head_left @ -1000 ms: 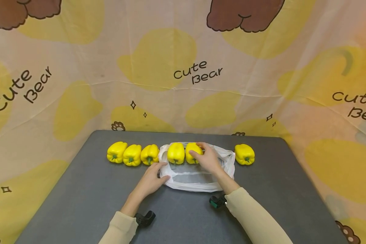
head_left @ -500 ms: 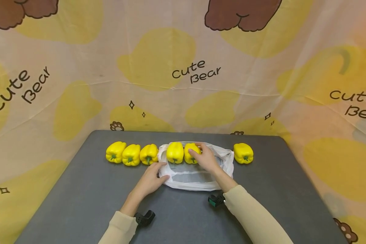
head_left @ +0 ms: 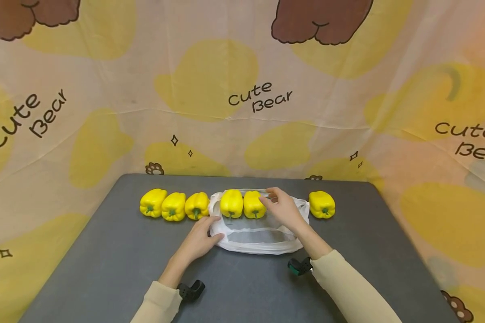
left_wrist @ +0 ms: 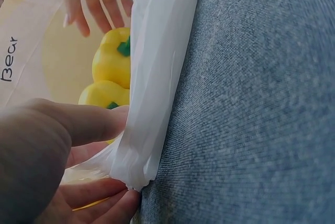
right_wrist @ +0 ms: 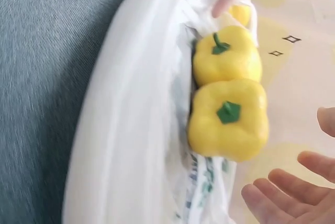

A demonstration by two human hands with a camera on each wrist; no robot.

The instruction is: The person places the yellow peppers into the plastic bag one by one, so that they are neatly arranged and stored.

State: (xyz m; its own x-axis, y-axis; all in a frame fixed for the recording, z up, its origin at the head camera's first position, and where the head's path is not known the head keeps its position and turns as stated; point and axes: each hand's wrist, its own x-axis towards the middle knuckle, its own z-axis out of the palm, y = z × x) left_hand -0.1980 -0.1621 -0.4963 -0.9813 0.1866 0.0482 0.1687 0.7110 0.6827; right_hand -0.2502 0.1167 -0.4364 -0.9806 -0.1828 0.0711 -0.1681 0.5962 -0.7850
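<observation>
A white plastic bag [head_left: 262,247] lies spread with its mouth open on the grey table. Two yellow bell peppers sit side by side in it, the left pepper [head_left: 231,204] and the right pepper [head_left: 254,204], with green stems toward me. At the bag's left end my left hand [head_left: 198,238] holds the plastic between thumb and fingers; the left wrist view shows the bunched plastic [left_wrist: 141,145] there. My right hand [head_left: 284,208] hovers just right of the right pepper. In the right wrist view its fingers [right_wrist: 285,198] are spread and apart from the pepper.
Left of the bag, three more yellow peppers [head_left: 174,207] stand in a row, the nearest close to the bag's edge. Another yellow pepper [head_left: 322,205] stands right of the bag. A printed cloth [head_left: 210,89] hangs behind the table [head_left: 242,287].
My right hand has let go of the right pepper in the bag and drawn away to the right. The left hand stays at the bag's left end.
</observation>
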